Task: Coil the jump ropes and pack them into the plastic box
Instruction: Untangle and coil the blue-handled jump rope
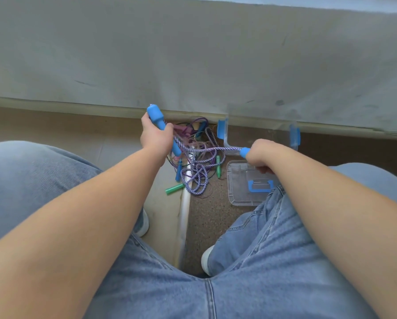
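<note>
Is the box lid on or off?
Off: the lid lies flat on the floor, beside the plastic box.

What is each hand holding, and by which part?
The purple-and-white jump rope, by its handles: the left hand grips the first blue handle at its middle; the right hand wraps the second blue handle, only its rope end showing.

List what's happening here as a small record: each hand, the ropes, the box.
Left hand: grips one blue handle
Right hand: grips second blue handle
Purple-white rope: stretched between handles, rest hanging in loose loops
Rope pile: tangled on floor, green handles among it
Plastic box: clear, lid off, on floor
Lid: lies on floor near right leg
</note>
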Action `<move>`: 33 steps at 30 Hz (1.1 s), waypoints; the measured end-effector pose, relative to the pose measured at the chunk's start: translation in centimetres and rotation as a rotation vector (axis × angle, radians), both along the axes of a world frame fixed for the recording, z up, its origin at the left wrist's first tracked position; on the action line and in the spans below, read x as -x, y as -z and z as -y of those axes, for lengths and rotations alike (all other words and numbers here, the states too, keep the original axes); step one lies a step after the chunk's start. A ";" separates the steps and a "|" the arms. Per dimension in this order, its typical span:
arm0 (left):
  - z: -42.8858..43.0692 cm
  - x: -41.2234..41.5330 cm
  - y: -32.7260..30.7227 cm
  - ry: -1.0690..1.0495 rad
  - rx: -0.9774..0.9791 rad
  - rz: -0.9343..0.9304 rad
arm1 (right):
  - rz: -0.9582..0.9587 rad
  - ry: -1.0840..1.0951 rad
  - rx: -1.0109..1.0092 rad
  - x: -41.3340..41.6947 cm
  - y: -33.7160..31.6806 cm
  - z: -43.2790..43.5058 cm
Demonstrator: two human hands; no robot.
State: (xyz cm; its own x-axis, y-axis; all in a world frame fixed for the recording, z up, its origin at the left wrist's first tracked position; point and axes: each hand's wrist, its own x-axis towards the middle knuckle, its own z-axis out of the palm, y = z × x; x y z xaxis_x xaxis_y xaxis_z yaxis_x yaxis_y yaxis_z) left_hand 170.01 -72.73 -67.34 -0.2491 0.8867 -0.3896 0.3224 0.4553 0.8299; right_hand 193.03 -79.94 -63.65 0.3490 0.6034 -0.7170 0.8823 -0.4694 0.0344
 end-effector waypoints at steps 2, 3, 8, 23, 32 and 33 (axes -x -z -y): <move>0.4 -0.2 0.1 0.050 0.035 -0.033 | -0.068 0.072 -0.108 0.0 0.3 -0.3; 0.7 -0.4 0.0 0.073 0.052 -0.037 | -0.110 0.118 -0.167 0.0 0.7 -0.4; 1.1 -0.4 0.5 0.184 0.141 -0.086 | -0.409 0.245 -0.191 0.5 1.7 -0.5; 2.0 -2.4 -1.7 0.238 0.302 0.284 | -0.746 0.515 -0.374 1.5 0.9 -1.4; 2.9 -4.5 -4.7 0.336 0.491 0.778 | -1.067 0.510 -0.434 5.3 -1.2 -1.0; 2.9 -4.6 -4.5 0.317 0.466 0.762 | -1.082 0.535 -0.450 5.5 -1.4 -1.0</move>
State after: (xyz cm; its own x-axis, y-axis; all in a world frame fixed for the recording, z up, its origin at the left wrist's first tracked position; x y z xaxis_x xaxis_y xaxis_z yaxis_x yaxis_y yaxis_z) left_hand 174.57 -75.60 -62.81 0.4444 0.5831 -0.6801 -0.0656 0.7783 0.6245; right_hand 187.50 -78.98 -62.30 -0.0067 0.8310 -0.5562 0.0613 -0.5549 -0.8297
